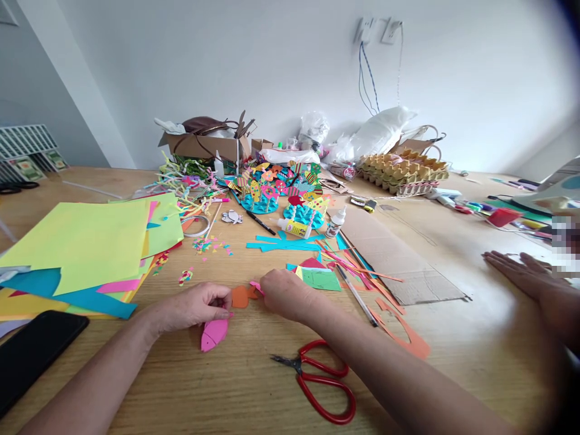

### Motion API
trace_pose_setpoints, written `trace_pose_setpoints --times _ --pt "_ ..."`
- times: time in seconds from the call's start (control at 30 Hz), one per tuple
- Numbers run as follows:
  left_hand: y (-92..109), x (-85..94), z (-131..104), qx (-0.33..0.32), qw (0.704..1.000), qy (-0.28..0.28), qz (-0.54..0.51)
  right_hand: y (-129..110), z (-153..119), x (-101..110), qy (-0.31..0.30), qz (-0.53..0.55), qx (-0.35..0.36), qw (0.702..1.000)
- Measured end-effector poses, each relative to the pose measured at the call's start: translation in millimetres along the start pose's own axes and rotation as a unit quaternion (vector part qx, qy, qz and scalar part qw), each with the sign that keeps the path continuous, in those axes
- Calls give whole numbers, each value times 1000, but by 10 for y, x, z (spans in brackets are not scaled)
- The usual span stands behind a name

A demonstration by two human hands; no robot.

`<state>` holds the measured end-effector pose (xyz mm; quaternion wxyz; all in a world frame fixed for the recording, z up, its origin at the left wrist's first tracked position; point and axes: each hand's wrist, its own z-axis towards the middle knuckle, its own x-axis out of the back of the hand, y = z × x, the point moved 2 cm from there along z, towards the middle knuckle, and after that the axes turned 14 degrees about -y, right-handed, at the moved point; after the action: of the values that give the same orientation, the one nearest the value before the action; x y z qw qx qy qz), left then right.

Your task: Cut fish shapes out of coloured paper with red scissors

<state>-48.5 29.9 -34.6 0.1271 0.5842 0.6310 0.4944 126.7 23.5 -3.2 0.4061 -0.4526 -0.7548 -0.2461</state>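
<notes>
My left hand (pixel 203 307) is closed in a pinch, thumb and forefinger over the tail end of a pink paper fish (pixel 214 335). Just right of its fingertips lies an orange paper fish (pixel 240 296). Close to that fish's tail is my right hand (pixel 286 294), fingers curled shut, with a small pink paper piece (pixel 256 287) poking out on the left. The fingertips of the right hand are mostly hidden. Below it, red-handled scissors (pixel 312 374) rest on the table with blades pointing left.
Coloured paper sheets (pixel 86 241) and a black phone (pixel 40 356) lie left. Glue bottles (pixel 336 222), paper strips, a pen (pixel 357 296) and cardboard (pixel 394 260) sit beyond my right hand. Finished paper fish stand on blue bases (pixel 259 204). Another person's hand (pixel 525 275) rests at right.
</notes>
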Motion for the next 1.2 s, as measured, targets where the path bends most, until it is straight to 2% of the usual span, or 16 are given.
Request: trace_pose_setpoints --times 0.3,0.6,0.83,1.03,1.13,1.2 --pt "-49 -9 33 -20 1000 -5 -5 316 -210 135 1 -18 24 1000" --pt "-29 -5 28 -26 1000 -6 2 238 -144 -70 38 -59 61 996" --pt "-101 -10 44 -32 999 2 3 137 -156 -95 43 -71 73 994" --pt "-167 -9 72 -35 999 -3 -15 131 -204 -140 46 -40 55 997" --pt "-152 -5 73 -30 999 1 -14 264 -376 -155 66 -10 15 998" --pt "-151 -5 70 -23 1000 5 -18 429 -572 -178 84 14 -40 996"
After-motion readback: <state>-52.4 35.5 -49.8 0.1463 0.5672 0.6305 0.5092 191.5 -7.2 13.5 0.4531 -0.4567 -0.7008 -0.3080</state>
